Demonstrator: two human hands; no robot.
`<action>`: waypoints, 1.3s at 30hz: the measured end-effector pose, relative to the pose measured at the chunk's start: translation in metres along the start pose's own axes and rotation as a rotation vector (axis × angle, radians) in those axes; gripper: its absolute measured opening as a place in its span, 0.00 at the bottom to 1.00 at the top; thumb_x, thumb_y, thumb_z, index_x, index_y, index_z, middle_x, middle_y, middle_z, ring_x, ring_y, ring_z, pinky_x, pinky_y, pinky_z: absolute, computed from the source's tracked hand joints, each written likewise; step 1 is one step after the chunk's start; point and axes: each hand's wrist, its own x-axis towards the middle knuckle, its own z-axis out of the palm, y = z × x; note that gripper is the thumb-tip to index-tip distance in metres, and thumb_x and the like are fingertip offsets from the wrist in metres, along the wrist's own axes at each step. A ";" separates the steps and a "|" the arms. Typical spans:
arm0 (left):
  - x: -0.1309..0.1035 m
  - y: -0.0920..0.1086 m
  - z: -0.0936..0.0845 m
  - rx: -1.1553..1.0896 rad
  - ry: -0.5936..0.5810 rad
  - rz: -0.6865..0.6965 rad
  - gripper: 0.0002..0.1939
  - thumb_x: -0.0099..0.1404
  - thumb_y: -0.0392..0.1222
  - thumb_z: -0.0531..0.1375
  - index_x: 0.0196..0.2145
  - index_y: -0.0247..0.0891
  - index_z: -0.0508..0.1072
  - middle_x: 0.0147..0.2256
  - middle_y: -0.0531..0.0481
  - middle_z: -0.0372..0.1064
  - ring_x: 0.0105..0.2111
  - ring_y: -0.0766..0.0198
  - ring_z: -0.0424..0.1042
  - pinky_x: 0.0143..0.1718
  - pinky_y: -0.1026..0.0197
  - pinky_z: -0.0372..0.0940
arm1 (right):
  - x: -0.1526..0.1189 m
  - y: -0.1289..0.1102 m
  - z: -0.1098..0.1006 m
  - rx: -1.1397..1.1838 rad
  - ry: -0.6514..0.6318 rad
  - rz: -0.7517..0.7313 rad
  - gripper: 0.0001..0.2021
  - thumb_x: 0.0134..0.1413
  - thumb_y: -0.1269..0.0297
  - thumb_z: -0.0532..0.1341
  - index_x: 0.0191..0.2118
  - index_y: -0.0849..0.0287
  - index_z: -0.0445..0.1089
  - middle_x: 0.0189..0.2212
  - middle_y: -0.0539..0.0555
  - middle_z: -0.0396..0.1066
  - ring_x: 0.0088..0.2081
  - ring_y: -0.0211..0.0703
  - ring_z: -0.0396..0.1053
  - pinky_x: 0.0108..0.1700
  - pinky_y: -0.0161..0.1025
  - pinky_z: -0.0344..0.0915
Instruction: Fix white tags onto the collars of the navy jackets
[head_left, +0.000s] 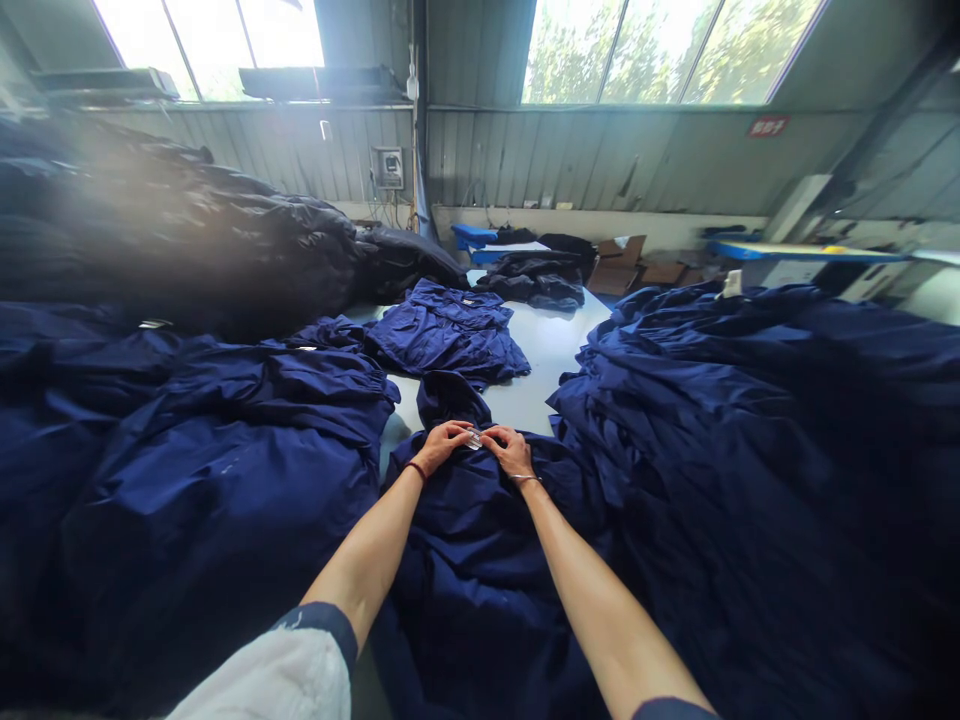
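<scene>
A navy blue garment (487, 560) lies spread in front of me, its collar or hood part (452, 398) pointing away. At its neck sits a small white label (473, 438). My left hand (444, 444) pinches the label's left side between thumb and fingers. From the other side my right hand (511, 452) is closed on the label's right side. Both hands rest close together over the cloth. Print on the label is too small to read.
Navy garments are heaped on the left (225, 430) and right (750, 430). Another folded navy garment (450, 330) lies ahead on the white table (551, 345). Behind the left heap rises a pile of black garments (187, 230). Cardboard boxes (619, 265) stand by the wall.
</scene>
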 end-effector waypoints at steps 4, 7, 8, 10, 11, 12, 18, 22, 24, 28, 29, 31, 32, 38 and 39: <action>0.001 -0.002 0.001 0.043 0.001 0.000 0.17 0.58 0.53 0.64 0.29 0.34 0.80 0.50 0.41 0.74 0.46 0.57 0.72 0.54 0.57 0.64 | 0.000 -0.001 0.000 -0.023 -0.003 0.008 0.14 0.52 0.47 0.61 0.35 0.49 0.78 0.42 0.50 0.77 0.46 0.45 0.70 0.52 0.42 0.63; 0.001 -0.002 0.001 0.083 0.001 -0.008 0.18 0.61 0.53 0.61 0.30 0.35 0.80 0.50 0.42 0.74 0.46 0.58 0.73 0.52 0.59 0.64 | 0.000 -0.002 0.000 -0.028 0.005 0.024 0.15 0.54 0.47 0.60 0.34 0.49 0.78 0.42 0.50 0.77 0.45 0.45 0.70 0.51 0.42 0.63; 0.001 -0.002 0.001 0.092 -0.001 -0.008 0.18 0.62 0.53 0.61 0.31 0.35 0.80 0.50 0.42 0.74 0.47 0.58 0.72 0.52 0.59 0.64 | 0.000 -0.003 0.000 -0.027 0.010 0.030 0.15 0.54 0.47 0.59 0.34 0.49 0.78 0.42 0.50 0.77 0.45 0.45 0.70 0.51 0.42 0.63; 0.003 -0.002 0.001 0.113 -0.005 0.000 0.17 0.63 0.52 0.59 0.34 0.35 0.81 0.50 0.43 0.74 0.47 0.58 0.72 0.53 0.60 0.64 | -0.001 -0.004 -0.001 -0.015 0.020 0.037 0.17 0.56 0.46 0.57 0.33 0.49 0.78 0.43 0.50 0.77 0.44 0.45 0.70 0.50 0.42 0.63; 0.004 -0.003 0.001 0.129 -0.001 0.005 0.17 0.64 0.51 0.59 0.36 0.35 0.81 0.49 0.43 0.74 0.48 0.58 0.72 0.53 0.59 0.63 | -0.001 -0.005 -0.001 0.002 0.026 0.034 0.18 0.56 0.46 0.56 0.34 0.50 0.78 0.42 0.50 0.77 0.44 0.45 0.70 0.50 0.41 0.64; 0.005 -0.004 0.001 0.154 0.006 0.010 0.17 0.64 0.50 0.58 0.38 0.36 0.80 0.48 0.43 0.75 0.48 0.58 0.72 0.54 0.59 0.63 | -0.001 -0.006 -0.001 0.027 0.036 0.027 0.19 0.57 0.45 0.55 0.35 0.50 0.78 0.42 0.50 0.77 0.43 0.45 0.70 0.50 0.41 0.64; 0.005 -0.006 0.004 0.430 0.051 0.035 0.17 0.67 0.51 0.54 0.39 0.40 0.80 0.49 0.47 0.74 0.50 0.56 0.71 0.54 0.57 0.61 | -0.003 -0.006 0.000 0.193 0.191 0.000 0.27 0.57 0.43 0.51 0.44 0.58 0.77 0.45 0.59 0.75 0.42 0.46 0.70 0.48 0.43 0.67; 0.004 0.004 0.001 0.590 0.067 -0.020 0.19 0.68 0.54 0.53 0.38 0.43 0.79 0.49 0.47 0.75 0.51 0.53 0.70 0.54 0.54 0.60 | 0.003 0.001 -0.003 0.189 0.205 0.053 0.28 0.55 0.41 0.53 0.46 0.58 0.76 0.47 0.59 0.73 0.39 0.45 0.70 0.50 0.46 0.67; 0.005 0.013 -0.001 0.620 0.028 -0.069 0.21 0.66 0.59 0.53 0.34 0.42 0.79 0.46 0.46 0.76 0.49 0.51 0.71 0.53 0.54 0.61 | 0.009 0.004 -0.008 0.180 0.172 0.104 0.26 0.54 0.42 0.56 0.47 0.58 0.76 0.46 0.60 0.73 0.39 0.45 0.71 0.50 0.47 0.68; 0.006 0.029 -0.004 0.711 -0.083 -0.092 0.29 0.57 0.68 0.58 0.38 0.38 0.78 0.48 0.39 0.73 0.52 0.46 0.69 0.55 0.53 0.59 | 0.022 0.004 -0.025 0.085 0.026 0.071 0.24 0.52 0.48 0.61 0.50 0.58 0.74 0.51 0.63 0.70 0.47 0.49 0.72 0.53 0.47 0.67; 0.004 0.032 -0.004 0.764 -0.095 -0.066 0.32 0.54 0.68 0.61 0.43 0.38 0.76 0.53 0.36 0.70 0.56 0.44 0.66 0.59 0.50 0.56 | 0.024 0.003 -0.031 0.020 -0.017 0.031 0.25 0.51 0.49 0.63 0.52 0.57 0.73 0.54 0.63 0.68 0.51 0.50 0.70 0.55 0.47 0.66; -0.001 0.033 -0.005 0.882 -0.096 -0.015 0.41 0.49 0.66 0.66 0.54 0.37 0.70 0.62 0.32 0.58 0.63 0.40 0.55 0.64 0.43 0.45 | 0.026 0.002 -0.041 -0.143 -0.111 -0.047 0.29 0.46 0.51 0.68 0.55 0.54 0.71 0.59 0.61 0.63 0.59 0.52 0.63 0.60 0.49 0.60; -0.005 0.032 -0.006 0.935 -0.095 -0.008 0.45 0.48 0.64 0.67 0.58 0.37 0.66 0.65 0.31 0.52 0.66 0.39 0.50 0.65 0.39 0.39 | 0.026 0.002 -0.046 -0.225 -0.158 -0.071 0.32 0.43 0.51 0.69 0.56 0.52 0.69 0.61 0.60 0.61 0.62 0.53 0.60 0.62 0.50 0.57; -0.021 0.018 -0.018 1.137 -0.006 -0.099 0.58 0.49 0.64 0.66 0.69 0.39 0.48 0.70 0.32 0.30 0.69 0.34 0.25 0.61 0.27 0.28 | 0.008 0.014 -0.050 -0.459 -0.325 -0.019 0.41 0.46 0.53 0.68 0.66 0.44 0.55 0.66 0.56 0.54 0.67 0.57 0.51 0.64 0.61 0.48; -0.021 0.017 -0.020 1.138 0.000 -0.137 0.59 0.49 0.64 0.66 0.70 0.40 0.45 0.70 0.32 0.28 0.68 0.33 0.25 0.61 0.26 0.29 | 0.004 0.017 -0.047 -0.463 -0.321 -0.003 0.41 0.47 0.53 0.67 0.67 0.43 0.53 0.66 0.56 0.55 0.66 0.56 0.51 0.63 0.62 0.48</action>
